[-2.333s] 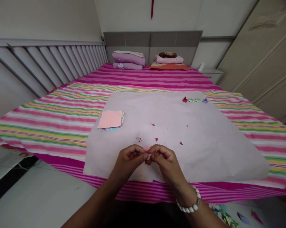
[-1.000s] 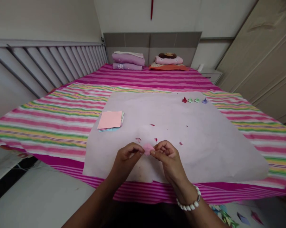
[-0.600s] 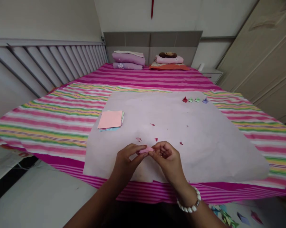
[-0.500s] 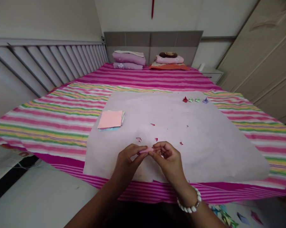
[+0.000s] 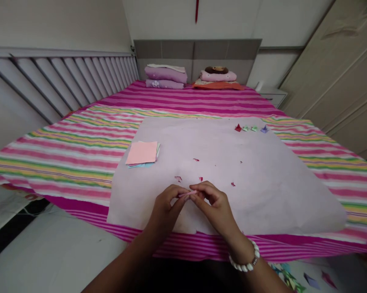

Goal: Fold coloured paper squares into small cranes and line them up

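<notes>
A small folded piece of pink paper (image 5: 187, 194) is pinched between my two hands, low over the pale sheet (image 5: 271, 195). My left hand (image 5: 167, 205) grips its left end between thumb and fingers. On the right end, the thumb and curled fingers of my right hand (image 5: 215, 205) press together, hiding part of the paper. A white bead bracelet (image 5: 247, 264) circles the right wrist. Torn red paper scraps (image 5: 200, 179) lie just beyond the hands, with a pink and red scrap (image 5: 178, 179) to the left.
A stack of square coloured papers (image 5: 142, 153), pink on top, lies at the left. Several small folded paper shapes stand in a row at the far right, among them a red one (image 5: 238, 127) and a purple one (image 5: 264, 129). More folded papers (image 5: 288, 278) lie below the bed's edge.
My right hand's fingers have closed over the right end of the pink paper, which now shows thinner and more edge-on. The left hand has shifted slightly to the right.
</notes>
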